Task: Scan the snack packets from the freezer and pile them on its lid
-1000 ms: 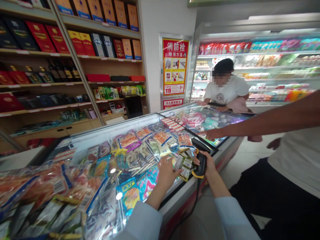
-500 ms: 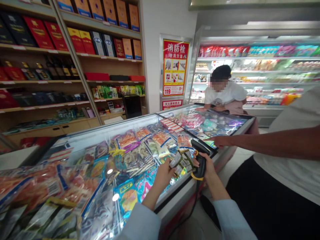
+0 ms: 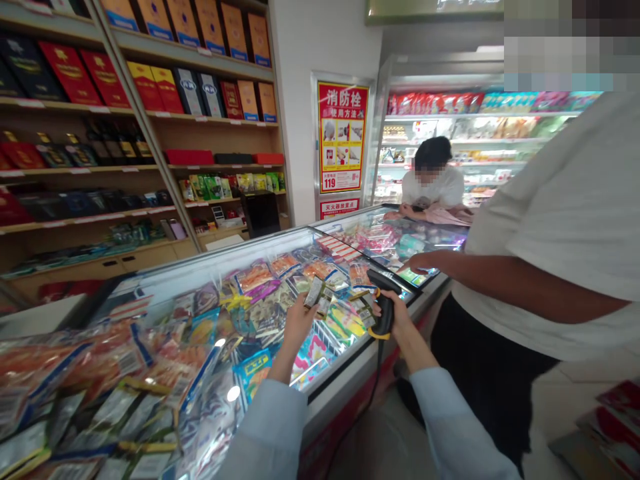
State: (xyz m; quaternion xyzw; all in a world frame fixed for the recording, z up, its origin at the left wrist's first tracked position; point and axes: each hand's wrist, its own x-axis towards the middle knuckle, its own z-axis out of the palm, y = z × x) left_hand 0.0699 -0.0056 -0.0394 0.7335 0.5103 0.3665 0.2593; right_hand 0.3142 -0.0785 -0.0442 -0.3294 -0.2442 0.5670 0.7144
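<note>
My left hand [image 3: 299,325] is closed on small green-and-silver packets [image 3: 316,292], held above the glass of a chest freezer [image 3: 330,363]. My right hand [image 3: 399,315] is wrapped round a black barcode scanner [image 3: 383,283] with yellow trim, its cable hanging down. Another small packet [image 3: 364,307] shows beside the scanner, at the fingers of my right hand; the exact grip on it is unclear. Under the glass lie many bagged foods, among them blue packs [image 3: 253,370].
Piled bags and packets [image 3: 120,407] rest at the near left. To my right a person in a white shirt [image 3: 545,293] reaches a hand [image 3: 423,262] to the freezer. Another person [image 3: 433,180] leans on its far end. Boxed goods fill shelves [image 3: 150,113] at left.
My hands have moved apart, and the packets in my left hand are now away from the scanner. The person at right has moved further into view. The far person's arms have shifted.
</note>
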